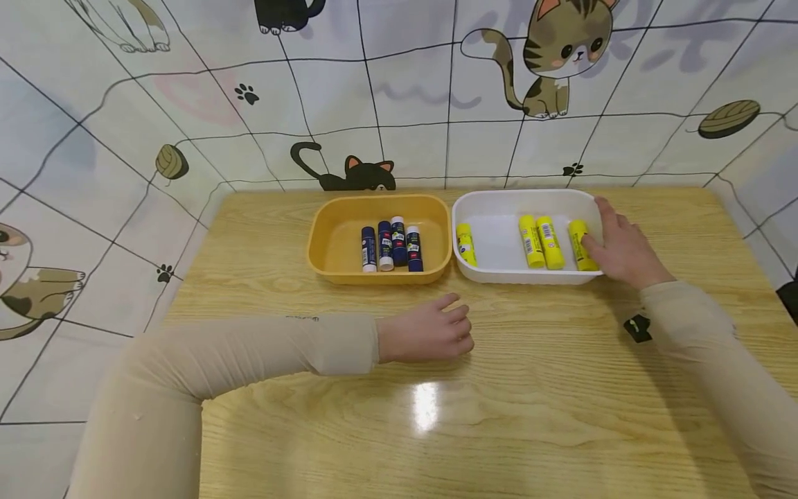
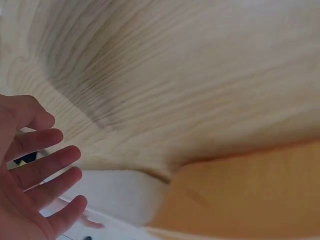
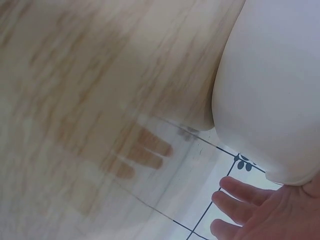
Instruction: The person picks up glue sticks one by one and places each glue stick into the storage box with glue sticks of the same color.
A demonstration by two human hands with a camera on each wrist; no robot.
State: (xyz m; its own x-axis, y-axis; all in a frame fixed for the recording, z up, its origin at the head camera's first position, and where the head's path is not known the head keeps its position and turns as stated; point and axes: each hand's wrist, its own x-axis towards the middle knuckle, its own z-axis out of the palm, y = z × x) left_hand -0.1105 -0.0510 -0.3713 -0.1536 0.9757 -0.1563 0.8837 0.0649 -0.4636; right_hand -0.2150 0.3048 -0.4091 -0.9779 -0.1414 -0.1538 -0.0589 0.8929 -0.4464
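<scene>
My right hand rests at the right end of a white plastic tray. Its thumb reaches over the rim beside a yellow glue stick, while the fingers extend outside the wall in the right wrist view. Two more yellow glue sticks lie together left of that one, and another glue stick leans at the left wall. My left hand hovers over the table in front of the trays, holding nothing, fingers loosely spread. Several dark blue glue sticks with white ends lie in a yellow-orange tray.
Both trays stand side by side near the back of the wood-grain table. Behind the table rises a backdrop printed with cats and grid lines. A small black patch shows by the right sleeve.
</scene>
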